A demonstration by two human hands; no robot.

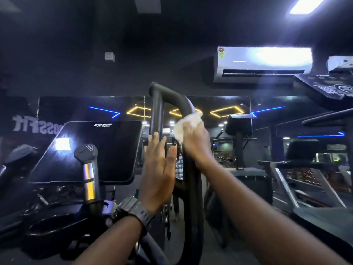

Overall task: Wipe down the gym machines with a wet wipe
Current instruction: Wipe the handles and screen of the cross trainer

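I am in a dim gym with a black ceiling, a lit panel at the far right and a white air conditioner high on the far wall above a long mirror that throws back blue and yellow light strips. Right before me rises the black looped handlebar of a machine; its lower part runs out of view at the bottom edge. My right hand has its grip closed around the wet wipe, pressing it against the right-hand tube of the handlebar just below the bend. My left hand, a watch on the wrist, lies flat with straight fingers against the left tube, holding nothing. To the left sits a dark console screen; to the right, what looks like a treadmill, though the gloom blurs it. The floor is mostly lost in shadow.
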